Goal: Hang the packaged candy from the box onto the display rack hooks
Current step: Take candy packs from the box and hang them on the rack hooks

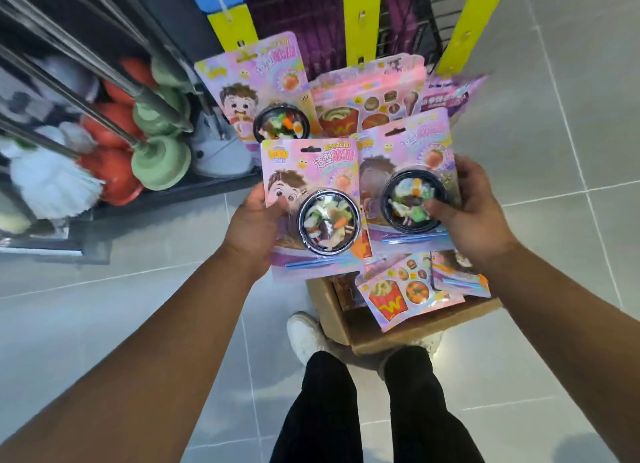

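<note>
While left hand (254, 223) and right hand (474, 213) grip packs (311, 241), "造型软糖" titles (333, 160)

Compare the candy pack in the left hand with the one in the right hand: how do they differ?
The left-hand pack lies in front, covering the left edge of the right-hand pack. The thumb of the left hand rests on the card beside the bowl; the thumb of the right hand lies on the bowl lid. Both are pink cards bearing a black bowl of mixed candy.
</note>
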Motion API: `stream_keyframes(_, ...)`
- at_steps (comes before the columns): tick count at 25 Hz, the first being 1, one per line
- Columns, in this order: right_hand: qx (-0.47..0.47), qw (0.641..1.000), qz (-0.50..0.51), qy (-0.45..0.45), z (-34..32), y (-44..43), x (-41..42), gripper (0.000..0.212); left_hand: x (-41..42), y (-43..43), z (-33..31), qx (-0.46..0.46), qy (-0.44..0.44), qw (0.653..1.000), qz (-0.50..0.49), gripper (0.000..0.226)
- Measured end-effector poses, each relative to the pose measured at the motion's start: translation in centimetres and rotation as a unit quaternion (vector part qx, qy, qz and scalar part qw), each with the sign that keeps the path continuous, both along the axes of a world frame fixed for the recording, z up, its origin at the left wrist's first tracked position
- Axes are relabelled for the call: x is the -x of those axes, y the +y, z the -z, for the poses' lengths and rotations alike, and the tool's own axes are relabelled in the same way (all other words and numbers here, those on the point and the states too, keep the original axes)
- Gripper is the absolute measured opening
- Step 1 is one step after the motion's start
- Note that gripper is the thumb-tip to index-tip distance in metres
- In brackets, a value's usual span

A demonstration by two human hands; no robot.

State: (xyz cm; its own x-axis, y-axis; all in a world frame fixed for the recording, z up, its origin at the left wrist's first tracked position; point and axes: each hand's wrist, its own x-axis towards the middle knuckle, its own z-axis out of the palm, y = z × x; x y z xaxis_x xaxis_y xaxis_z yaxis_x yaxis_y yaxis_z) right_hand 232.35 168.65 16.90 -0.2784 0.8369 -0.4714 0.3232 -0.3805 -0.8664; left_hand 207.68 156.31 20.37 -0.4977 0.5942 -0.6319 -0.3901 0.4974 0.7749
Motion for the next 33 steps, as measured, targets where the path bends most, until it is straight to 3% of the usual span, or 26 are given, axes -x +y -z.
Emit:
stream_keyframes(9, -0.025, 0.996, -0.047, 0.071, -6.7, 0.5, 6.0, 0.069, 5.3, -0.3, -6.4, -0.097, 0.065, 0.993, -0.012, 0.033)
stream_keyframes(20, -0.084, 0.986, -0.090, 0.115, -10.8, 1.3, 14.9, 0.069, 11.4, -1.8, -11.3, -0.124, 0.146, 0.980, -0.054, 0.034)
stream_keyframes(33, -0.102, 0.986, -0.093, 0.098, -11.6, 2.5, 19.4, 0.071, 13.5, -3.2, -11.1, -0.162, 0.129, 0.977, -0.057, 0.036)
